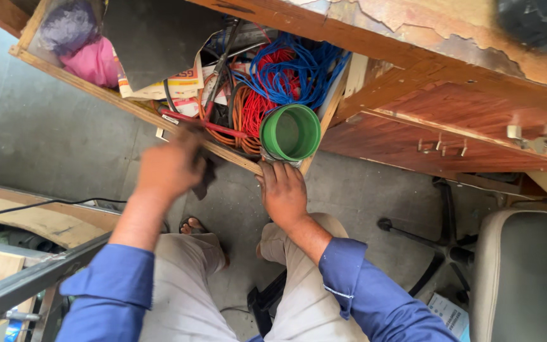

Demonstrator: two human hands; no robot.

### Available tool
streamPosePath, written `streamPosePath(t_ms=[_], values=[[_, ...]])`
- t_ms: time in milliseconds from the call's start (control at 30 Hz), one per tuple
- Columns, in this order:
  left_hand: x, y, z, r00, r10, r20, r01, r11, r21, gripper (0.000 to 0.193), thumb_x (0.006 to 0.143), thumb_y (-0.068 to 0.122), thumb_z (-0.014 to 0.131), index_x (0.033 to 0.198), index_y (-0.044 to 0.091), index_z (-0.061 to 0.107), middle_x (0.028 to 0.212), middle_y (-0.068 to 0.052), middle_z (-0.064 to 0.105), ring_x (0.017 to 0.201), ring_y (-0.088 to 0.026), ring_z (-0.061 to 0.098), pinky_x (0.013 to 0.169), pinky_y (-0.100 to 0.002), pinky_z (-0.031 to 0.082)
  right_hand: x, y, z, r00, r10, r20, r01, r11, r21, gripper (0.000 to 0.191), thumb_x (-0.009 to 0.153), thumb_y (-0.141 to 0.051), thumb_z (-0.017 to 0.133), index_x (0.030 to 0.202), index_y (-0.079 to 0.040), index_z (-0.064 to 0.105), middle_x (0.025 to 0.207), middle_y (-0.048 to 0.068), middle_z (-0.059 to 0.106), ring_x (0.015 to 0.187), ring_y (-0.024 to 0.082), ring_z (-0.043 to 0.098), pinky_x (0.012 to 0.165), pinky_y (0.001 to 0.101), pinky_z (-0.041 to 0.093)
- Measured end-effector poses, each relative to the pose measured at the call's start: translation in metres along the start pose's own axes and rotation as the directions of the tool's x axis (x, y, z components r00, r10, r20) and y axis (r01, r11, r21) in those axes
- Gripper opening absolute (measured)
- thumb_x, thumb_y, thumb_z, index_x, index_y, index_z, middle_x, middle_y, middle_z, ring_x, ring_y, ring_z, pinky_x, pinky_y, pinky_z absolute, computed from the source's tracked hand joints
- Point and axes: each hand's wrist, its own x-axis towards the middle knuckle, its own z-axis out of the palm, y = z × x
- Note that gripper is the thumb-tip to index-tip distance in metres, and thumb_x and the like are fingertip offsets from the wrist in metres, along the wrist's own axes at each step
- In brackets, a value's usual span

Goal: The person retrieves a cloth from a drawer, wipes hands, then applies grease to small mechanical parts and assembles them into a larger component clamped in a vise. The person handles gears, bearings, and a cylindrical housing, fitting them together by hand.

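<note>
An open wooden drawer (135, 107) with a pale plywood rim juts out from a worn, peeling wooden desk (451, 120), seen from above. The right hand (283, 193) rests on the drawer's front edge near its corner, fingers curled over the rim and gripping it, just below a round green plastic tub (290, 132) that stands open-mouthed in the drawer's corner. The left hand (171, 166) is blurred at the front edge further along; it appears closed around a dark scrap of cloth (209, 172) that hangs below the rim, though the blur keeps the grip from being certain.

Inside the drawer lies a tangle of wire: a blue coil (299, 73), a red coil (262, 104) and orange loops (238, 120), packed close against the green tub. A long red-handled tool (205, 121) lies along the front wall. Beside the wires sit printed paper packets (178, 85), a dark flat sheet (153, 38), and at the far end a pink cloth bundle (96, 62).

Both forearms wear rolled blue sleeves (115, 285); grey trousers (185, 297) and a sandalled foot (192, 225) show on the concrete floor (52, 139). An office chair (527, 272) stands on the right.
</note>
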Motion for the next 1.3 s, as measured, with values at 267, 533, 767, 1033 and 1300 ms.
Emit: streamPosePath(t_ms=[267, 533, 767, 1033, 1300], values=[[0.089, -0.046, -0.113, 0.943, -0.26, -0.209, 0.305, 0.925, 0.226, 0.047, 0.084, 0.03, 0.078, 0.129, 0.017, 0.075, 0.169, -0.03, 0.034, 0.098, -0.046, 0.07, 0.08, -0.05, 0.056, 0.017, -0.007, -0.013, 0.99, -0.13, -0.049, 0.124, 0.987, -0.106, 0.037, 0.089, -0.02, 0.072, 0.122, -0.003, 0.065, 0.097, 0.009, 0.06, 0.088, 0.027, 0.059, 0.078, 0.0407, 0.048], [0.12, -0.027, -0.138, 0.865, -0.501, -0.023, 0.493, 0.843, 0.216, 0.068, 0.077, 0.041, 0.087, 0.126, -0.001, 0.064, 0.127, -0.027, 0.067, 0.113, -0.041, 0.065, 0.092, -0.048, 0.052, 0.028, -0.011, -0.028, 0.988, -0.147, -0.053, 0.141, 0.984, -0.108, 0.036, 0.088, -0.021, 0.072, 0.119, -0.003, 0.065, 0.098, 0.008, 0.062, 0.09, 0.026, 0.061, 0.077, 0.0402, 0.048], [0.061, -0.033, -0.125, 0.805, 0.09, -0.586, -0.087, 0.996, 0.034, 0.03, 0.087, 0.004, 0.072, 0.117, 0.001, 0.073, 0.13, -0.016, 0.068, 0.126, -0.04, 0.067, 0.11, -0.043, 0.055, 0.013, -0.007, -0.025, 0.999, -0.037, -0.018, 0.039, 0.996, 0.075, 0.04, 0.088, -0.025, 0.076, 0.12, -0.003, 0.067, 0.106, 0.01, 0.066, 0.098, 0.03, 0.063, 0.085, 0.0428, 0.05], [-0.095, 0.076, -0.062, 0.771, 0.29, -0.567, -0.294, 0.952, 0.087, 0.043, 0.067, 0.015, 0.072, 0.109, 0.007, 0.073, 0.101, -0.01, 0.071, 0.071, -0.031, 0.062, 0.064, -0.045, 0.051, -0.039, -0.034, -0.039, 0.962, 0.195, 0.189, -0.174, -0.089, 0.981, 0.074, 0.1, -0.056, 0.057, 0.156, -0.011, 0.038, 0.151, 0.013, 0.05, 0.142, 0.032, 0.049, 0.119, 0.0462, 0.039], [-0.167, 0.164, -0.035, 0.917, 0.253, -0.31, -0.36, 0.858, -0.366, 0.026, 0.072, 0.024, 0.081, 0.092, 0.01, 0.07, 0.106, -0.007, 0.075, 0.078, -0.022, 0.071, 0.065, -0.036, 0.056, -0.074, -0.008, -0.048, 0.866, 0.016, 0.499, -0.315, -0.758, 0.572, 0.069, 0.107, -0.059, 0.035, 0.156, -0.01, 0.037, 0.148, 0.018, 0.049, 0.127, 0.039, 0.06, 0.11, 0.0538, 0.048]])
